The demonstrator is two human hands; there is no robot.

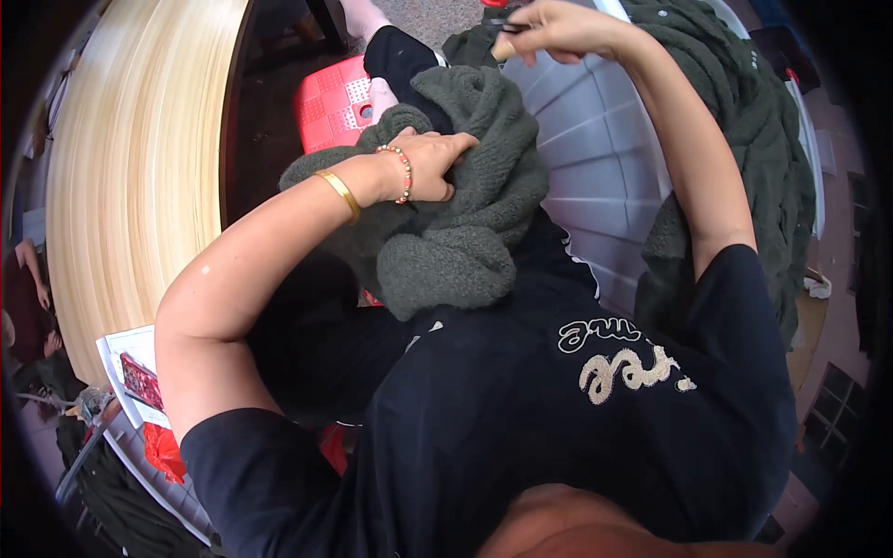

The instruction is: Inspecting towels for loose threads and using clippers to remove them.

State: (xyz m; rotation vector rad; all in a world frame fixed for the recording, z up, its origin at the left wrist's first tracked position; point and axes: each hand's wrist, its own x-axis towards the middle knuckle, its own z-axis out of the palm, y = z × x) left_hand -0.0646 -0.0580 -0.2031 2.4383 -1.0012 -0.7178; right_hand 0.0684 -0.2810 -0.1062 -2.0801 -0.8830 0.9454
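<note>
The left hand (pixel 430 166) lies on the dark green cloth (pixel 451 265) beneath it, whether gripping I cannot tell. Ahead and rightward, the right hand (pixel 564 32) clutches a small dark tool (pixel 510 27)

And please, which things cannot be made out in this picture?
In the head view:
- dark object in the right hand: blurred, its kind unclear
- underside of the left hand: turned down against the green fabric
- far end of the wooden table: cut off by the top edge
</note>
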